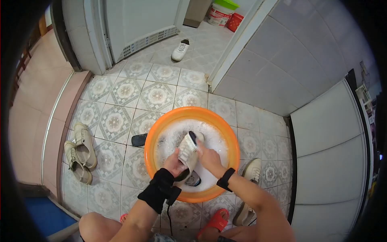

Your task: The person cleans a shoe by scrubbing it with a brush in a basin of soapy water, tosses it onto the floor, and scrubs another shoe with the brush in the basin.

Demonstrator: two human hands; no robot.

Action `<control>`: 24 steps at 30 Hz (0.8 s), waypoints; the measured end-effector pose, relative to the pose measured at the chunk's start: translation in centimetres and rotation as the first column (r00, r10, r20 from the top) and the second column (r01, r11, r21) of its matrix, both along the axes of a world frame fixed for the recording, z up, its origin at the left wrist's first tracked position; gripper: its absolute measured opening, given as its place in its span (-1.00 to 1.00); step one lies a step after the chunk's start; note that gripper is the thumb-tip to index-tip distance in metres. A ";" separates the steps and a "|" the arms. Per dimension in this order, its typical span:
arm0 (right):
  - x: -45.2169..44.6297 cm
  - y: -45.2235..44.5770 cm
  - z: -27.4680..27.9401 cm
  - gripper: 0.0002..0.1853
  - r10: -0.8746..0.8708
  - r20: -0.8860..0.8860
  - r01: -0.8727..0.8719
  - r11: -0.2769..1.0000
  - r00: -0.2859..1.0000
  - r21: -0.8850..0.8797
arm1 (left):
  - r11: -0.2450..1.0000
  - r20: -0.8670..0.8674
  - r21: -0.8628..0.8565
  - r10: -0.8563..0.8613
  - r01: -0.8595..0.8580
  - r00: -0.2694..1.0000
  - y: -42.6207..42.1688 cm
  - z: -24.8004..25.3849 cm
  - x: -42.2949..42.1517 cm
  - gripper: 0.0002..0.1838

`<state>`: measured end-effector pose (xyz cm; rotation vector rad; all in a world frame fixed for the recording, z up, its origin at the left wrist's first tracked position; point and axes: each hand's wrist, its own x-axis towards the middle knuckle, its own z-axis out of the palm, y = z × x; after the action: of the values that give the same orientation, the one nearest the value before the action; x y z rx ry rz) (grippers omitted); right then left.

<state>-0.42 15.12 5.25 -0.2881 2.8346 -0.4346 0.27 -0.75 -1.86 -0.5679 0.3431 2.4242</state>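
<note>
An orange basin (150, 161) of foamy water stands on the floor in front of me. Over the suds, my left hand (174, 163) grips a pale shoe (185, 157) near its opening, with the toe pointing away. My right hand (209, 156) is closed around a scrub brush (193, 141), dark-backed with white bristles, which rests against the front of the shoe. Fingers hide part of the brush. Below the shoe's heel, a dark and bluish-grey object (194, 179) sits partly in the foam; its kind is unclear.
Pale lace-up shoes (84, 145) stand at the left by the raised step. More shoes (253, 169) lie right of the basin, near my leg. A black flat object (139, 140) touches the basin's left side. One white shoe (180, 50) stands in the doorway. A cabinet (326, 157) bounds the right.
</note>
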 end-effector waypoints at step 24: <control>-0.2 -0.9 0.9 -0.48 -0.110 -0.011 0.107 0.981 0.994 -0.162 | 0.991 0.008 -0.121 -0.063 0.064 0.998 2.4 1.9 -0.1 -0.46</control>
<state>-0.62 14.26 6.14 -0.1698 2.8481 -0.6896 0.19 1.67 0.05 -0.6053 0.5015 2.3526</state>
